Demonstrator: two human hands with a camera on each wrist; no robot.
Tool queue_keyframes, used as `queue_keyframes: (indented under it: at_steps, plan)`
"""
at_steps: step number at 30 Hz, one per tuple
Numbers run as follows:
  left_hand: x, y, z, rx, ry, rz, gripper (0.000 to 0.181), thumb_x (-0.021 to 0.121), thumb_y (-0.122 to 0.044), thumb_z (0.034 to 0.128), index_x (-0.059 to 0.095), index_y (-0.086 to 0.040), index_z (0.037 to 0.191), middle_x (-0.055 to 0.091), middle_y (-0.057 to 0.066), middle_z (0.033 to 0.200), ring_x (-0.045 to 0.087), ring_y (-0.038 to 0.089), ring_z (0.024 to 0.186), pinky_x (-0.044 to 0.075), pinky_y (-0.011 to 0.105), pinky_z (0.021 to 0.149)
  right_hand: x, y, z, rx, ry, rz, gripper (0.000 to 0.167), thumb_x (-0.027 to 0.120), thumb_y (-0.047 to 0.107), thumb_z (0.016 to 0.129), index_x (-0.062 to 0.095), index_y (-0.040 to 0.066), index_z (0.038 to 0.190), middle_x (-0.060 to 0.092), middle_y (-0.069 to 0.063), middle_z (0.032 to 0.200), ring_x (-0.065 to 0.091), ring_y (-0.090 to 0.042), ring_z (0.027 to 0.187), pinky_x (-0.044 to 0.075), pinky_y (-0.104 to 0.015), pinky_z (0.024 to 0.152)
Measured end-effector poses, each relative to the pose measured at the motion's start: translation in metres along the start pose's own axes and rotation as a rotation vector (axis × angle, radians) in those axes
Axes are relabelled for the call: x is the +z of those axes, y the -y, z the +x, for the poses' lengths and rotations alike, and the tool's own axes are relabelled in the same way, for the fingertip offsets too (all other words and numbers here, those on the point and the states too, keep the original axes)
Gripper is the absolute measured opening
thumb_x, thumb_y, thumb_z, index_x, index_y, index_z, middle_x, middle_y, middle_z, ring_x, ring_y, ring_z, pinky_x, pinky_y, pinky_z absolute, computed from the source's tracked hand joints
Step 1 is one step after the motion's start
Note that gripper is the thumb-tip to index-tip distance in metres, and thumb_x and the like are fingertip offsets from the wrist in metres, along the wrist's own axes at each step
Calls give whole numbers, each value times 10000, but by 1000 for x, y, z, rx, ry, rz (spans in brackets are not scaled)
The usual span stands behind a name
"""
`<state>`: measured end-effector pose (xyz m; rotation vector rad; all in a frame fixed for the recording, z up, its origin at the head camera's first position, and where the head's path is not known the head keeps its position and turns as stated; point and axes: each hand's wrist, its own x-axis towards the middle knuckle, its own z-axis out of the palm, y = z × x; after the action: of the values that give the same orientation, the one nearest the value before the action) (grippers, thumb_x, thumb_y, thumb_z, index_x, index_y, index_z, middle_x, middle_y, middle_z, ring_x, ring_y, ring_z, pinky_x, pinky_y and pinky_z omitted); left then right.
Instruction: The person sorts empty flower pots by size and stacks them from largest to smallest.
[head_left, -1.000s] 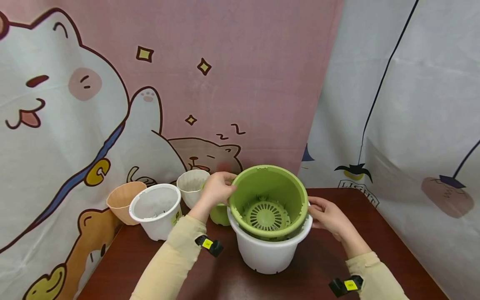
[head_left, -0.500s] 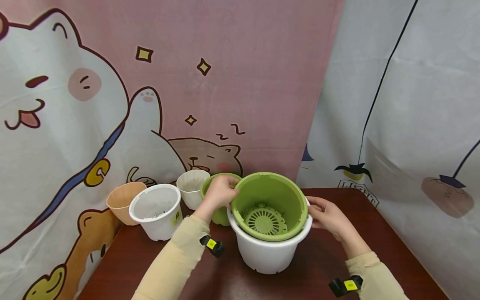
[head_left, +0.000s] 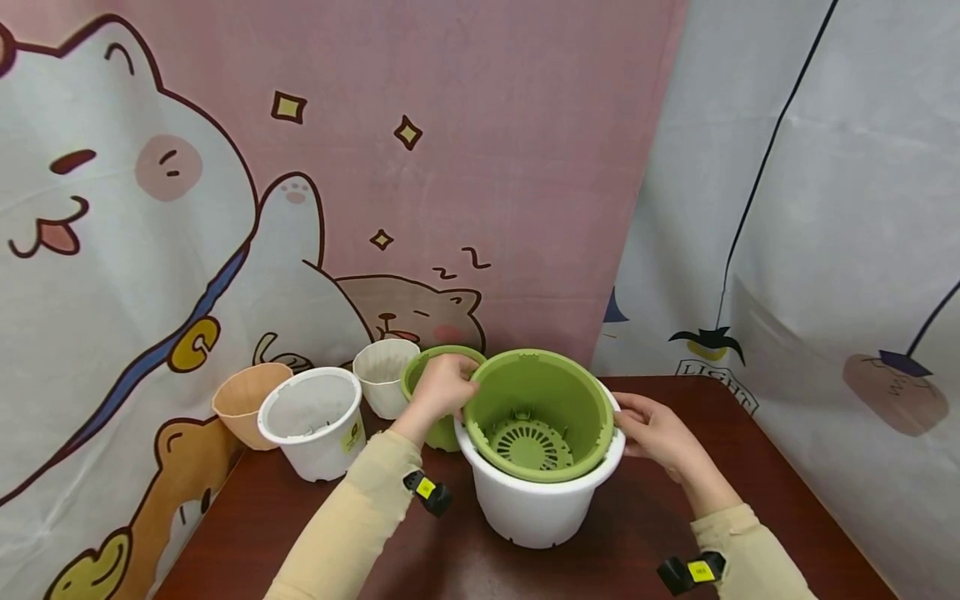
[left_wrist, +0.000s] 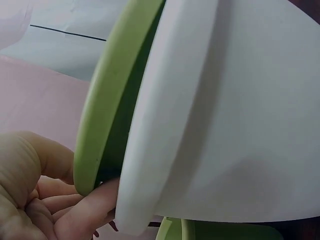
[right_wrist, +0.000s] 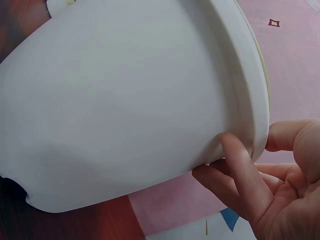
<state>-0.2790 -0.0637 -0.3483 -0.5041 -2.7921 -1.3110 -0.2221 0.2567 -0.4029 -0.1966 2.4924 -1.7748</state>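
A large green plastic flowerpot (head_left: 540,400) with a slotted bottom sits inside a bigger white flowerpot (head_left: 532,512), its rim a little above the white one and tilted. My left hand (head_left: 444,385) pinches the green pot's rim at its left side; in the left wrist view the thumb is on the green rim (left_wrist: 100,115) and a finger lies between it and the white rim (left_wrist: 155,120). On the other side my right hand (head_left: 656,433) grips the white pot's rim, thumb on top and fingers beneath, as the right wrist view shows (right_wrist: 250,185).
Behind my left hand stands a smaller green pot (head_left: 441,437), partly hidden. Further left are a cream pot (head_left: 386,392), a white pot (head_left: 315,437) with a label and a peach pot (head_left: 243,408). All stand on a dark red-brown table (head_left: 420,542) against printed cloth walls.
The large green pot has come down deeper into the white pot, with my left hand lowering along with it. My right hand has stayed at the white rim.
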Motion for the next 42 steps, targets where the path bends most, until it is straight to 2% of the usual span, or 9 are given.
queue_keyframes:
  at_steps: [13, 21, 25, 29, 32, 35, 38, 42]
  plan:
    - [1, 3, 2, -11, -2, -14, 256, 635, 3, 875, 726, 3, 1113, 727, 169, 944, 630, 170, 467, 525, 300, 411, 0, 1, 0, 14, -20, -18, 555, 588, 214, 1008, 402, -88, 1435, 606, -287, 1239, 692, -259, 892, 595, -372, 726]
    - [1, 4, 1, 14, -18, 7, 266, 683, -23, 892, 715, 7, 1154, 713, 182, 1076, 717, 222, 765, 535, 264, 450, 0, 1, 0, 9, -28, -37, 530, 583, 187, 1009, 412, -90, 1427, 611, -288, 1221, 689, -263, 868, 596, -367, 717]
    - [1, 3, 0, 38, -26, 22, 272, 680, -20, 893, 712, 9, 1161, 712, 182, 1084, 718, 248, 794, 542, 269, 466, 0, 1, 0, 11, -34, -42, 532, 585, 193, 1009, 414, -89, 1426, 612, -287, 1222, 690, -263, 871, 596, -368, 717]
    - [0, 2, 0, 71, -59, 104, 252, 692, -53, 892, 730, -13, 1138, 726, 130, 1068, 710, 244, 910, 582, 326, 680, 1, 1, -1, 9, -32, -41, 532, 583, 192, 1009, 413, -91, 1426, 609, -291, 1223, 691, -267, 873, 596, -375, 720]
    - [0, 2, 0, 98, -87, 163, 242, 693, -77, 890, 741, -33, 1123, 734, 88, 1056, 691, 239, 993, 549, 357, 837, 1, 1, 0, 6, -31, -38, 523, 578, 177, 1010, 411, -96, 1424, 610, -295, 1218, 694, -270, 870, 596, -379, 718]
    - [-2, 0, -1, 117, -109, 164, 247, 690, -90, 891, 738, -42, 1128, 732, 84, 1057, 685, 253, 997, 537, 394, 859, 1, 1, 0, 5, -33, -35, 515, 572, 160, 1011, 406, -101, 1424, 611, -300, 1212, 695, -270, 862, 596, -378, 714]
    - [-5, -2, -2, 137, -127, 127, 254, 694, -98, 893, 729, -38, 1138, 724, 97, 1076, 680, 262, 998, 535, 400, 866, 2, 1, 0, 4, -35, -33, 515, 569, 156, 1012, 402, -103, 1425, 608, -304, 1213, 696, -269, 859, 597, -375, 711]
    - [-10, 2, -3, 148, -140, 92, 262, 694, -111, 891, 721, -26, 1137, 721, 105, 1086, 685, 266, 985, 539, 388, 859, 2, 1, 0, 7, -37, -30, 517, 570, 158, 1012, 402, -99, 1427, 603, -307, 1222, 695, -266, 860, 597, -374, 709]
